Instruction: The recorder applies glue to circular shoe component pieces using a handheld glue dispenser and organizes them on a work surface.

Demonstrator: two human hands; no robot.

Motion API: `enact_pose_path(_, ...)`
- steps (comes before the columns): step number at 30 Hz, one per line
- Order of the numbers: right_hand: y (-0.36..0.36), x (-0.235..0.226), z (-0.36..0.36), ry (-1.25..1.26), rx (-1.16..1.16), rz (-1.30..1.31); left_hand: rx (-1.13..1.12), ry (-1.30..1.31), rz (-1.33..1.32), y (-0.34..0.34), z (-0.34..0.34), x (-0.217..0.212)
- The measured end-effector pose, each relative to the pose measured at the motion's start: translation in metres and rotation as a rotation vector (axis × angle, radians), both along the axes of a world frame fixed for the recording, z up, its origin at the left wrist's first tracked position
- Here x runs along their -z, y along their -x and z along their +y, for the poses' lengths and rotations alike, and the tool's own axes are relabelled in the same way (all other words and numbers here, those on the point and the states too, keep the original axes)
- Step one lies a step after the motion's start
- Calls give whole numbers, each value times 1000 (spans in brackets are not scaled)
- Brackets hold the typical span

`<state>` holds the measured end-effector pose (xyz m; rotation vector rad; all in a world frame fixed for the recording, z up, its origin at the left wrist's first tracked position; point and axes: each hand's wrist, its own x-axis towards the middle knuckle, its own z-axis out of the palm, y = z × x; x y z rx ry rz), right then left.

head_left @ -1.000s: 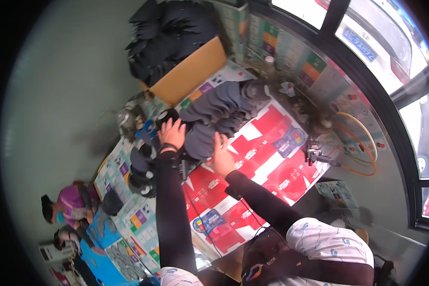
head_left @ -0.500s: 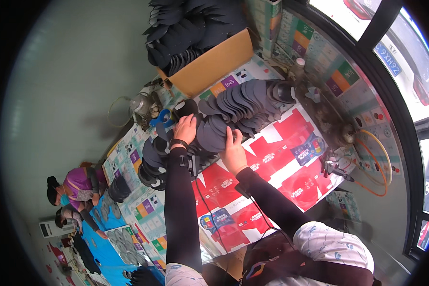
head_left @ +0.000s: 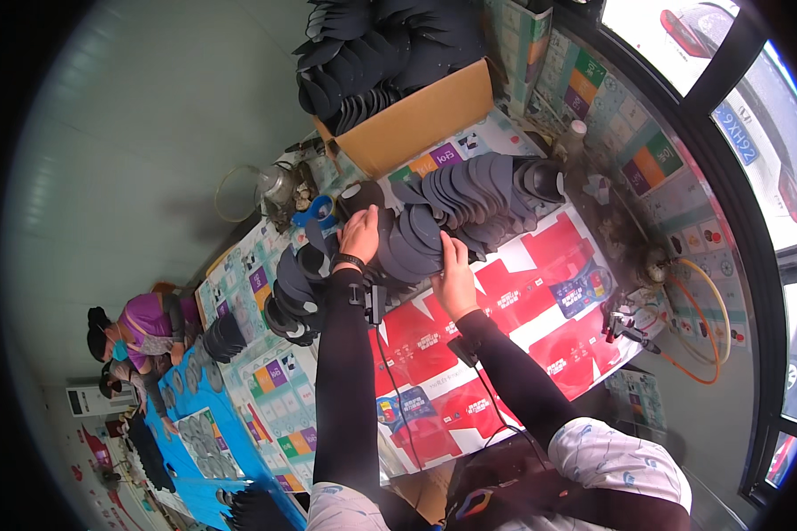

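Note:
My left hand [head_left: 359, 237] and my right hand [head_left: 454, 280] press from both sides on a row of dark grey flat foam pieces [head_left: 413, 243] stacked on edge on the table. More of the same dark pieces [head_left: 478, 190] fan out beyond them toward the window. Another pile of them [head_left: 294, 288] lies just left of my left forearm. Both arms wear black sleeves, and a small black device is strapped at my left wrist.
Red and white flattened cartons [head_left: 522, 310] cover the table. A cardboard box [head_left: 416, 119] heaped with dark pieces stands at the far end. Blue scissors [head_left: 314, 212] and a roll of wire lie at the left. A person in purple [head_left: 146, 323] works at a blue table.
The view has shifted, so the table sits lower in the picture. Both hands have closed in on the row of dark pieces and squeezed it together.

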<state>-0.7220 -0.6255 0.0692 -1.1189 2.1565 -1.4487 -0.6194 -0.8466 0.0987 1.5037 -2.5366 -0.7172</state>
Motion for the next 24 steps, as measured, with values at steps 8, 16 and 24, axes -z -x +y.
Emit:
enact_pose_path(8,16,-13,-13,-295,-25,112,36,64,-153,18,34,-23)
enact_pose_path(16,11,-34,2,-152,-52,41,-5,396,-44,18,49,-26)
enact_pose_path(24,-26,-12,89,-149,-137,245,-386,273,672,-183,234,-52)
